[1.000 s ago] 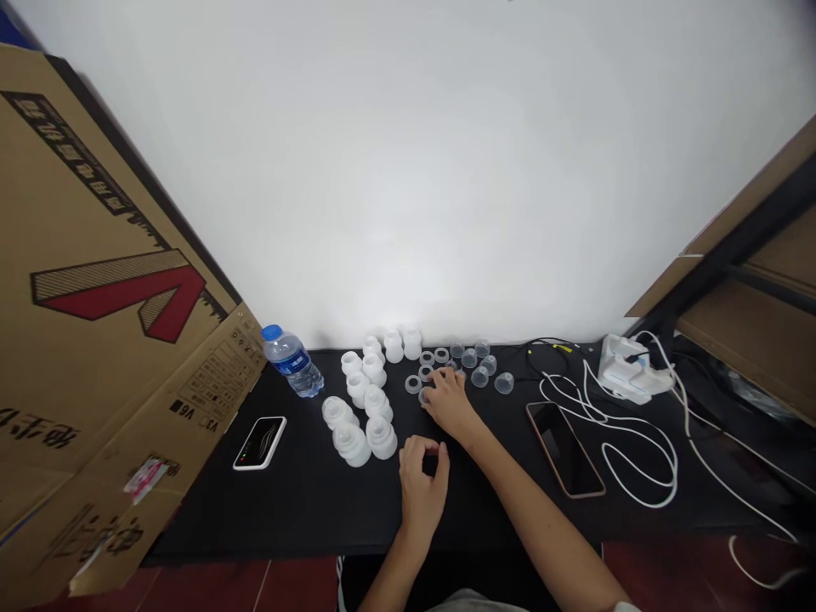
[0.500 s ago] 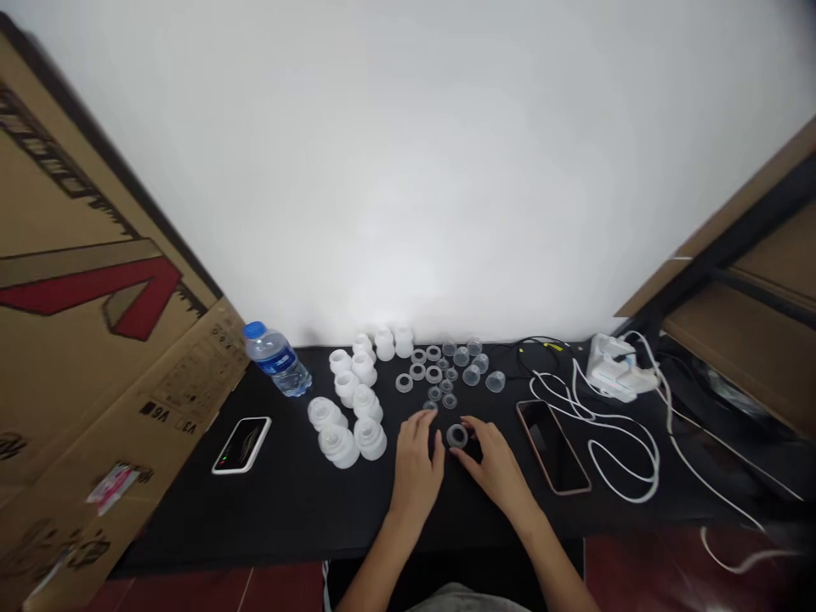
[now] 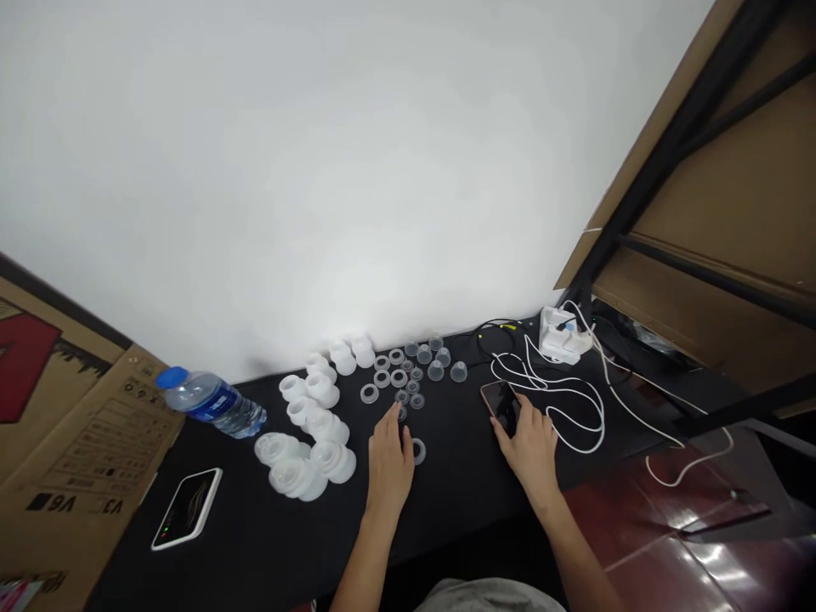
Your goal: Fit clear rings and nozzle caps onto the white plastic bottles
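Rests the left hand (image 3: 391, 463) low over the black tabletop (image 3: 459, 489), well left of the dark-screened smartphone with a pinkish frame (image 3: 501, 401), with loosely straightened fingers and a parted thumb, open and gripping nothing visible. Has, farther left of the smartphone and nearer, a flat white-framed device with a glossy dark face (image 3: 188, 510), laid face up, probably for a view of its small lights. Has a flat translucent plastic ring (image 3: 419, 451) just beside the left thumb, toward the smartphone, perhaps set apart from similar rings for easy reach; cannot tell about contact. Grips the near end of the smartphone with the right hand (image 3: 529, 438), with thumb and fingers along opposite edges, presumably for a sure hold without covering the screen; cannot tell whether lifting it off the tabletop. Has waisted white plastic fittings (image 3: 320, 389) massed left of the smartphone, beyond the left hand, bunched together probably for steadiness, and past them a clear plastic water bottle with a blue cap (image 3: 213, 401). Has small clear plastic discs (image 3: 413, 387) between the smartphone and a loose cluster of larger clear plastic rings (image 3: 381, 379), seemingly sorted by kind. Has translucent domed plastic cups (image 3: 458, 371) beyond the smartphone, slightly left, seemingly rims down, likely against rolling. Has a looped white cable (image 3: 586, 451) right of the smartphone and, farther back, a white plastic power strip (image 3: 564, 340) near the plain white wall (image 3: 357, 170), perhaps for free working room.
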Demonstrator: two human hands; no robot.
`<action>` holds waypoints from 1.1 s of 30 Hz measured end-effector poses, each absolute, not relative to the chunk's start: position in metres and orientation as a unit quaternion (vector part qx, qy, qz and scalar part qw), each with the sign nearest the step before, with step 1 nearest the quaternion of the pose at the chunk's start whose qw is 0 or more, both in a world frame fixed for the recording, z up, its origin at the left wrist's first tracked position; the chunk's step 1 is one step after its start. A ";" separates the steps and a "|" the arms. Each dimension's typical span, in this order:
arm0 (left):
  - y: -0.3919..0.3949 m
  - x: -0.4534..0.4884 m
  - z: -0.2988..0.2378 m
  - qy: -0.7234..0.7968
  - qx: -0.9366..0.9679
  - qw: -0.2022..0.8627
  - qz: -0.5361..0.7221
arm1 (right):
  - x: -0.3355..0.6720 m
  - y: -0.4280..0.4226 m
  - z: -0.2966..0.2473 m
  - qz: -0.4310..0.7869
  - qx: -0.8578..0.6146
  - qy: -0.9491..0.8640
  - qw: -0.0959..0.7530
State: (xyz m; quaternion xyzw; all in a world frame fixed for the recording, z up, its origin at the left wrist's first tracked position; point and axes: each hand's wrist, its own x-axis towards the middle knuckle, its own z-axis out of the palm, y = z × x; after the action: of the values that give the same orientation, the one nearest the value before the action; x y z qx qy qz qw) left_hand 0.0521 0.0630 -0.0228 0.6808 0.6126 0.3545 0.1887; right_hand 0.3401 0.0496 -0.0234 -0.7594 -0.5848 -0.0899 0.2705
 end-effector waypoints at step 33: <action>0.056 0.051 -0.019 0.622 0.659 0.240 0.349 | 0.354 0.008 -0.030 -0.025 -0.663 -0.638 0.391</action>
State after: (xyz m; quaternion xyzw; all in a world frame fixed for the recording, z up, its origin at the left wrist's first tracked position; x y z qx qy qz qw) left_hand 0.0508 0.0560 -0.0193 0.6590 0.6216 0.3490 0.2399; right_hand 0.3536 0.0077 -0.0304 -0.6626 -0.6384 -0.0246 0.3908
